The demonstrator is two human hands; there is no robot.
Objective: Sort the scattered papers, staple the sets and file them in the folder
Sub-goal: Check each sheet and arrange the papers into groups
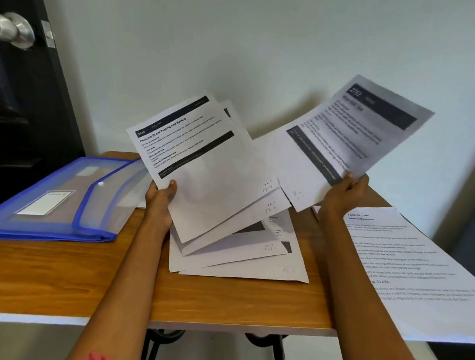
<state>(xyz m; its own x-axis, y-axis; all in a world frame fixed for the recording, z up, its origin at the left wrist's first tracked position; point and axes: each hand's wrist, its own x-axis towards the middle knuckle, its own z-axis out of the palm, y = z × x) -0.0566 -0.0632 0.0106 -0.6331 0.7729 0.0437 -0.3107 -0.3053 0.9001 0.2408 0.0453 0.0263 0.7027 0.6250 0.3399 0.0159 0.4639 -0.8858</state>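
The left hand (159, 199) pinches a fanned stack of white printed sheets (203, 171) at its lower left edge, raised above the wooden bench (52, 273). At three o'clock of it, the right hand (343, 194) grasps a single blurred printed page (356, 138) by its bottom edge. A blue translucent plastic folder (50, 202) lies at nine o'clock, snapped closed. More loose white papers (239, 253) lie between the forearms, and a large text sheet (411, 267) overhangs the bench at four o'clock.

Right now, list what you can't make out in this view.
- Stapler: none visible, head view.
- Sheet in right hand: motion-blurred, text unreadable.
- Loose papers on the table: mostly covered by the fanned pages in the left hand.
- Blue folder: contents hazed by translucent cover; left end cut off.
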